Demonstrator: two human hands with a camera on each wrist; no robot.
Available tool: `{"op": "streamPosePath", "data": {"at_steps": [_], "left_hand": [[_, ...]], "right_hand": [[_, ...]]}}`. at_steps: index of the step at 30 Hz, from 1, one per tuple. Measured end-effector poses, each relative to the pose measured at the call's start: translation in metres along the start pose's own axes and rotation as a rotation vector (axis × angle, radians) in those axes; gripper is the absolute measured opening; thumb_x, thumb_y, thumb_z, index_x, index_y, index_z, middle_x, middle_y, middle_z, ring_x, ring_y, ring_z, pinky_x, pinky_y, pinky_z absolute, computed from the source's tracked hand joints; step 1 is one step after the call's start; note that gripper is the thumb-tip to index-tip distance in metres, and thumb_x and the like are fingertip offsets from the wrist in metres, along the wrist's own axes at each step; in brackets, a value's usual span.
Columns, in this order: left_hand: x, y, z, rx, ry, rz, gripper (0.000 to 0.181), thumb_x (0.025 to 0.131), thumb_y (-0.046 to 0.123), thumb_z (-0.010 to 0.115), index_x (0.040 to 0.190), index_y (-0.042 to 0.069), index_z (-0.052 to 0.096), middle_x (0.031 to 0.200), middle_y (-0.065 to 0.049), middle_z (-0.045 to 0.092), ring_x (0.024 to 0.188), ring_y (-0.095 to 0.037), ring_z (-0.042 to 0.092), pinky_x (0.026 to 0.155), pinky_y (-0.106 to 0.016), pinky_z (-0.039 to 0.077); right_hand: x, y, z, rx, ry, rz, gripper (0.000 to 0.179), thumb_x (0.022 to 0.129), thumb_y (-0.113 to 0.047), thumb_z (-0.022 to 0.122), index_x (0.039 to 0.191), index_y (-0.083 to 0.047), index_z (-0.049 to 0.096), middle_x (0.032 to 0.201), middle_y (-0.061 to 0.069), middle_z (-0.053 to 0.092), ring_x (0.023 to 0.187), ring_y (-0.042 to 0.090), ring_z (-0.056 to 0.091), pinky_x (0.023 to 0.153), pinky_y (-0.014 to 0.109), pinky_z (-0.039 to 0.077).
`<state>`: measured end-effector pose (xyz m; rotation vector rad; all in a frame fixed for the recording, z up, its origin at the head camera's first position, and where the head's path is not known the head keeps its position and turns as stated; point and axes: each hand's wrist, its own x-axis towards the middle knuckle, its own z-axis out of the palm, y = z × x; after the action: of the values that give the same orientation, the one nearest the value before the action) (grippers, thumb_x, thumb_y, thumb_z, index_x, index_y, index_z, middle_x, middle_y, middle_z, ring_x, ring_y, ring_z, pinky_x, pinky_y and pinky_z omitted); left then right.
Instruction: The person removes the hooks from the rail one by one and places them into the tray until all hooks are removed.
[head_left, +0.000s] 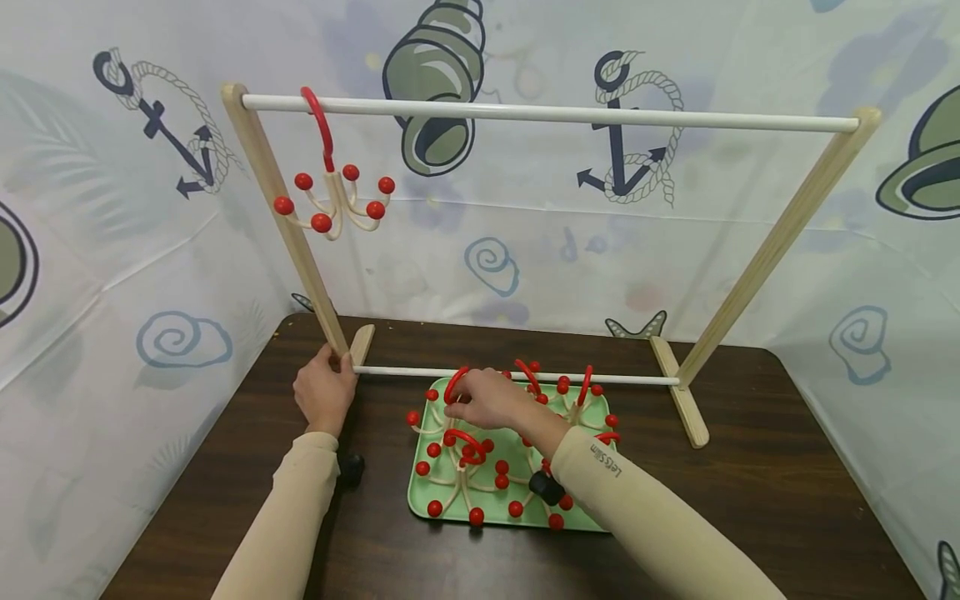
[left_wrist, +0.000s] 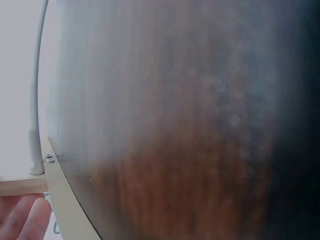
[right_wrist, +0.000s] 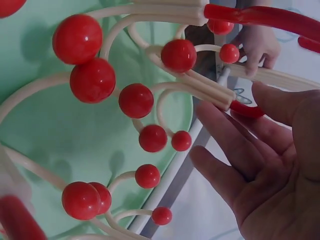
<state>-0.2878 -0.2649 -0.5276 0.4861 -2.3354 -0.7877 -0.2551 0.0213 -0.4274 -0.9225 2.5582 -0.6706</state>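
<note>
My left hand (head_left: 326, 390) grips the lower end of the left wooden post (head_left: 292, 233); in the left wrist view its fingers (left_wrist: 32, 222) show beside the wood. My right hand (head_left: 491, 400) is over the back left of a green tray (head_left: 497, 507). Its thumb and fingers are around the red hook (right_wrist: 246, 109) of a piece with curved cream arms and red balls, which stands on the tray. Several similar pieces crowd the tray, partly hidden by my right forearm. One more such piece (head_left: 335, 200) hangs by its hook from the upper white bar (head_left: 525, 110), near its left end.
The right wooden post (head_left: 780, 242) stands on a wooden foot (head_left: 681, 400). A lower white bar (head_left: 622, 379) joins the posts just behind the tray. Everything stands on a dark brown table (head_left: 765, 483), with a patterned curtain (head_left: 525, 250) behind.
</note>
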Motion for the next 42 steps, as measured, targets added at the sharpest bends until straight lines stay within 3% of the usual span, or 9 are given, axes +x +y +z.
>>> {"op": "streamPosePath", "data": {"at_steps": [4,14,21,24,30,36,42], "left_hand": [[0.0,0.0,-0.001,0.001,0.0,-0.007,0.019,0.093,0.026,0.064,0.101,0.009,0.07,0.085,-0.012,0.071,0.077,-0.039,0.065,0.065,-0.055,0.046],[0.001,-0.002,-0.002,-0.001,-0.004,-0.012,0.021,0.093,0.026,0.063,0.102,0.009,0.07,0.084,-0.012,0.07,0.076,-0.039,0.064,0.065,-0.055,0.046],[0.0,-0.004,-0.004,-0.004,0.005,-0.007,0.018,0.093,0.024,0.064,0.098,0.008,0.07,0.082,-0.012,0.07,0.074,-0.038,0.064,0.063,-0.054,0.045],[0.0,-0.004,-0.004,0.001,0.0,-0.012,0.018,0.093,0.025,0.064,0.099,0.009,0.069,0.083,-0.012,0.07,0.075,-0.038,0.064,0.063,-0.055,0.045],[0.0,0.0,-0.002,-0.008,0.002,0.007,0.017,0.092,0.024,0.064,0.099,0.009,0.069,0.083,-0.012,0.07,0.075,-0.041,0.064,0.063,-0.056,0.046],[0.001,0.001,-0.002,-0.011,-0.002,0.005,0.017,0.093,0.024,0.064,0.099,0.01,0.069,0.084,-0.012,0.07,0.077,-0.04,0.064,0.064,-0.055,0.046],[0.0,0.0,-0.002,-0.006,-0.003,-0.011,0.016,0.092,0.023,0.065,0.099,0.009,0.069,0.085,-0.013,0.071,0.079,-0.04,0.065,0.067,-0.056,0.046]], "right_hand": [[0.0,-0.001,0.001,-0.033,-0.039,-0.007,0.023,0.095,-0.028,0.065,0.108,-0.011,0.074,0.099,-0.001,0.072,0.088,0.012,0.066,0.078,0.028,0.051],[-0.003,-0.006,-0.001,-0.078,-0.137,-0.007,0.027,0.096,-0.029,0.063,0.117,-0.014,0.071,0.105,-0.004,0.071,0.09,0.009,0.065,0.08,0.027,0.05],[-0.006,-0.011,-0.007,-0.128,-0.154,-0.027,0.033,0.097,-0.028,0.062,0.123,-0.01,0.068,0.114,0.001,0.07,0.1,0.012,0.066,0.086,0.03,0.05],[-0.013,-0.016,-0.014,-0.197,-0.151,-0.022,0.035,0.096,-0.031,0.063,0.125,-0.01,0.068,0.113,0.0,0.071,0.102,0.014,0.066,0.088,0.033,0.05],[-0.039,-0.036,-0.048,-0.346,-0.115,-0.04,0.032,0.096,-0.036,0.063,0.119,-0.016,0.071,0.101,-0.008,0.072,0.092,0.009,0.066,0.083,0.033,0.05],[-0.054,-0.064,-0.097,-0.352,-0.008,-0.144,0.028,0.097,-0.032,0.062,0.117,-0.016,0.071,0.102,-0.007,0.071,0.092,0.008,0.065,0.086,0.031,0.048],[-0.053,-0.093,-0.133,-0.324,0.124,-0.194,0.026,0.096,-0.031,0.063,0.116,-0.018,0.072,0.102,-0.008,0.071,0.085,0.005,0.063,0.08,0.026,0.049]]}}
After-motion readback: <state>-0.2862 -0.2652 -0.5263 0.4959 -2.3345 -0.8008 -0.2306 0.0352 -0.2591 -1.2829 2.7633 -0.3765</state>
